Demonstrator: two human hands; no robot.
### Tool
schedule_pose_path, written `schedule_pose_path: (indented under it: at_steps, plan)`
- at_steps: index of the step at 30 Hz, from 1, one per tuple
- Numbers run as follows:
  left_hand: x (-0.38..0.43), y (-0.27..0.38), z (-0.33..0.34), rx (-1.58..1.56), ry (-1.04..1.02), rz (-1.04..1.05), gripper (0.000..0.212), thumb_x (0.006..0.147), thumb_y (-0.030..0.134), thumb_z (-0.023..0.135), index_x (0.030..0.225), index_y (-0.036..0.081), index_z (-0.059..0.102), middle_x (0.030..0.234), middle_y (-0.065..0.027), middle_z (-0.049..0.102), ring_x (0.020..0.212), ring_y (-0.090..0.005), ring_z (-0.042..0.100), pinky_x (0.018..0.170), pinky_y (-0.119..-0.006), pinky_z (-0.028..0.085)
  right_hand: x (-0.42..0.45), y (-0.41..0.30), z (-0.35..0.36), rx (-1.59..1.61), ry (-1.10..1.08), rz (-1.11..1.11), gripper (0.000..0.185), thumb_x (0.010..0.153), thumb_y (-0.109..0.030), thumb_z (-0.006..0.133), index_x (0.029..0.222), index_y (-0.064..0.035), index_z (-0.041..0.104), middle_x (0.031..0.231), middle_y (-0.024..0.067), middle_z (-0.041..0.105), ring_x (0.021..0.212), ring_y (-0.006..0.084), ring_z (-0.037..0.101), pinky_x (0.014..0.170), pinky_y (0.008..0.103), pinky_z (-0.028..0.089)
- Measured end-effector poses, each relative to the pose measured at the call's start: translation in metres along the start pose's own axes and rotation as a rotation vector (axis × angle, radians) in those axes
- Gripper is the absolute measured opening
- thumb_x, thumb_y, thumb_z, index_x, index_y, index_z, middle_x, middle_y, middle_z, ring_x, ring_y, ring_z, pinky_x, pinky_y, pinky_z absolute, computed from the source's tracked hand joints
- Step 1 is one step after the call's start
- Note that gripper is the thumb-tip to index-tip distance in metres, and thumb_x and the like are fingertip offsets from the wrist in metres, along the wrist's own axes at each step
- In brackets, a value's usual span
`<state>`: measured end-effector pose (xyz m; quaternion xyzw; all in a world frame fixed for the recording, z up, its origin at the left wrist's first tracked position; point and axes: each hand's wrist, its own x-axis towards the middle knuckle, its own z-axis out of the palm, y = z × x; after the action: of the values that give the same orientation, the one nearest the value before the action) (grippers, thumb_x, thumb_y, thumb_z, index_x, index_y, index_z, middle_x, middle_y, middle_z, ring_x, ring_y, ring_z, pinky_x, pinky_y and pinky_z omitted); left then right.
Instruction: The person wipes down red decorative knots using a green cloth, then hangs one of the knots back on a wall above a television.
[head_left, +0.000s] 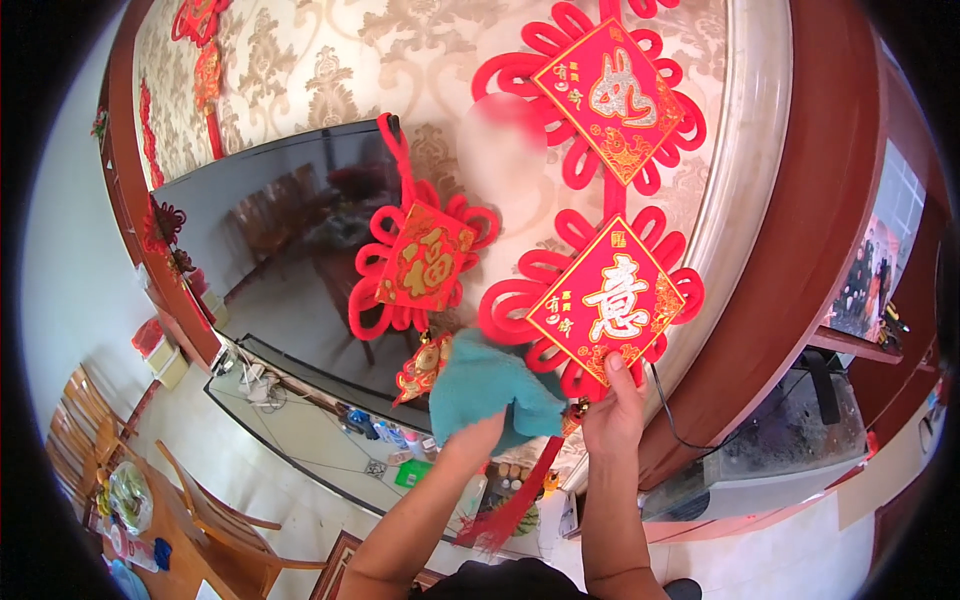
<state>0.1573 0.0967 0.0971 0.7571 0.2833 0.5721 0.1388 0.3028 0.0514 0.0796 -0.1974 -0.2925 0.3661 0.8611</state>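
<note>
My left hand (480, 436) grips a teal cloth (476, 379), which hides most of its fingers. The cloth lies against the left underside of a red Chinese-knot hanging. My right hand (616, 412) pinches the bottom corner of the hanging's lower diamond plaque (622, 296), thumb on the front. Silver characters and gold trim mark this plaque, and red cord loops ring it. Above it hangs a matching upper plaque (609, 101). A red tassel (517, 502) trails below, between my forearms. Left of the cloth are a smaller red knot ornament (424, 259) and its fish-shaped pendant (424, 369).
A black television (292, 202) is behind the smaller ornament, above a tiled ledge (315, 442) with bottles and cables. At right, a glass tank (795, 427) adjoins a brown wooden frame (795, 247). Wooden chairs (225, 517) and a table (176, 574) stand lower left.
</note>
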Motion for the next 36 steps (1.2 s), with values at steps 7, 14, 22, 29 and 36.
schedule_pose_path:
  at_steps: [7,14,22,29,36]
  plan:
    - [0.024,0.011,-0.005,-0.136,0.073,-0.070,0.018,0.083,0.006,0.055,0.099,-0.001,0.059,0.093,-0.0135,0.061,0.085,-0.0239,0.060,0.075,-0.034,0.048,0.003,-0.004,0.001,0.012,-0.057,0.015,0.039,0.086,-0.009,0.061,0.123,-0.0024,0.050,0.110,0.0086,0.063,0.094,0.0169,0.063,0.079,0.0307,0.053]
    - [0.006,-0.032,-0.001,0.392,0.123,0.014,0.020,0.087,0.007,0.051,0.103,0.000,0.059,0.097,-0.0161,0.061,0.091,-0.0277,0.059,0.078,-0.035,0.048,0.003,-0.009,0.000,-0.048,-0.022,0.010,0.038,0.085,-0.008,0.062,0.120,0.0016,0.050,0.105,0.0109,0.063,0.087,0.0182,0.065,0.071,0.0300,0.056]
    - [0.053,-0.006,-0.014,0.050,-0.142,0.114,0.018,0.084,0.017,0.055,0.099,0.009,0.063,0.098,-0.0141,0.062,0.089,-0.0319,0.060,0.076,-0.038,0.048,0.010,-0.011,-0.007,-0.087,-0.001,-0.007,0.035,0.085,-0.008,0.063,0.116,0.0024,0.052,0.101,0.0113,0.064,0.080,0.0181,0.066,0.062,0.0296,0.056]
    - [0.064,-0.002,-0.006,-0.915,0.185,-0.824,0.018,0.092,0.020,0.053,0.097,0.004,0.060,0.096,-0.0084,0.063,0.084,-0.0210,0.062,0.074,-0.034,0.049,0.006,-0.008,-0.008,-0.250,-0.057,-0.045,0.036,0.083,-0.004,0.065,0.115,0.0048,0.052,0.105,0.0121,0.063,0.089,0.0185,0.064,0.075,0.0328,0.055]
    - [-0.012,-0.031,-0.010,-1.032,-0.365,-1.075,0.022,0.086,0.019,0.059,0.104,0.006,0.059,0.099,-0.0077,0.064,0.095,-0.0239,0.062,0.085,-0.039,0.050,0.018,-0.013,-0.017,-0.259,0.044,-0.017,0.038,0.084,-0.008,0.068,0.118,0.0025,0.052,0.108,0.0106,0.063,0.094,0.0171,0.062,0.084,0.0316,0.051]
